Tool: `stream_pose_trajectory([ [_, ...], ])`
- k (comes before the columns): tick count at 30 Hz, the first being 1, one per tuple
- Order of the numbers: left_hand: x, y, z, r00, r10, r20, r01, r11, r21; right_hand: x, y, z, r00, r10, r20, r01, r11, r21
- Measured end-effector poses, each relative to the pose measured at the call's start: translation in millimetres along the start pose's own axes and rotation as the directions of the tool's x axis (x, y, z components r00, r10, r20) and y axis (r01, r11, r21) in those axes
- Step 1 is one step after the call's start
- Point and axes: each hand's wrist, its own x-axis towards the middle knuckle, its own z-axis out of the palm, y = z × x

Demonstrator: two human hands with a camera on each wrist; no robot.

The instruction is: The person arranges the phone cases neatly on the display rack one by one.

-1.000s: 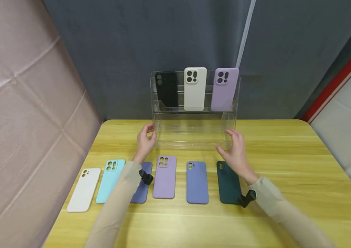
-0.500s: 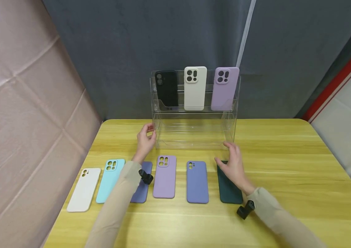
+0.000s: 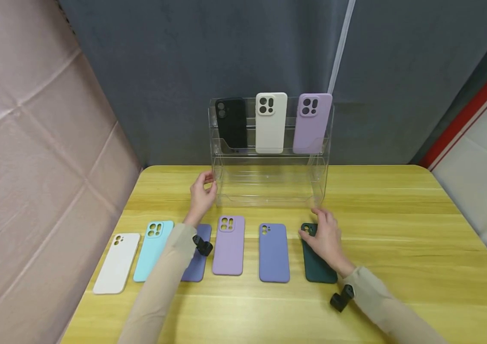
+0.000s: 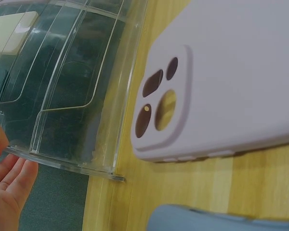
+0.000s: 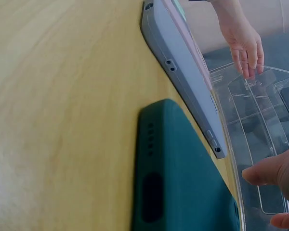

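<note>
My left hand [image 3: 202,193] pinches the left side edge of a clear acrylic display rack [image 3: 269,199], with the thumb and fingers [image 4: 24,180] on either side of the panel. Over the upper part of a dark green phone case [image 3: 320,265], my right hand [image 3: 326,236] hovers with thumb and fingers spread apart. In the right wrist view the green case [image 5: 192,178] lies flat, apart from the fingers. The rack's upper tier bears a black phone case [image 3: 231,124], a white phone case [image 3: 270,126] and a purple phone case [image 3: 311,126], leaning upright.
To the left of the green case lie a blue-violet case [image 3: 274,253], a purple case [image 3: 228,248], another blue-violet case [image 3: 196,263], partly under my left arm, a turquoise case [image 3: 151,255] and a white case [image 3: 116,265]. A grey curtain [image 3: 183,71] hangs behind the wooden table [image 3: 398,220].
My right hand has moved away from the rack's lower right corner, toward me, and down over the green case. The left hand has stayed at the rack's left side.
</note>
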Motion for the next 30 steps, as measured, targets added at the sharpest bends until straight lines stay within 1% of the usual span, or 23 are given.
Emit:
stream_pose_trajectory([
  [7,-0.5,0.3,0.5,1.0,0.006,-0.007,-0.006,1.0,0.002,0.3,1.4,0.7,0.992,0.084,0.097,-0.082,0.996,-0.023],
  [11,-0.4,-0.3,0.7,1.0,0.005,-0.009,-0.005,1.0,-0.002,0.9,2.4,1.3,0.984,0.11,0.139,-0.104,0.994,-0.045],
  [17,0.3,-0.9,0.6,1.0,0.012,-0.009,-0.012,1.0,-0.01,3.5,3.9,2.8,0.981,0.101,0.164,-0.091,0.993,-0.068],
  [21,0.4,-1.1,0.6,1.0,0.017,-0.007,-0.017,1.0,-0.014,4.8,5.4,4.1,0.975,0.112,0.19,-0.099,0.992,-0.077],
  [25,0.2,-1.3,0.6,1.0,0.019,-0.011,-0.019,1.0,-0.012,5.2,6.7,3.1,0.974,0.105,0.201,-0.093,0.993,-0.067],
  [30,0.3,-1.2,0.6,1.0,0.021,-0.011,-0.021,1.0,-0.009,6.3,7.0,-0.1,0.981,0.062,0.186,-0.057,0.998,-0.029],
])
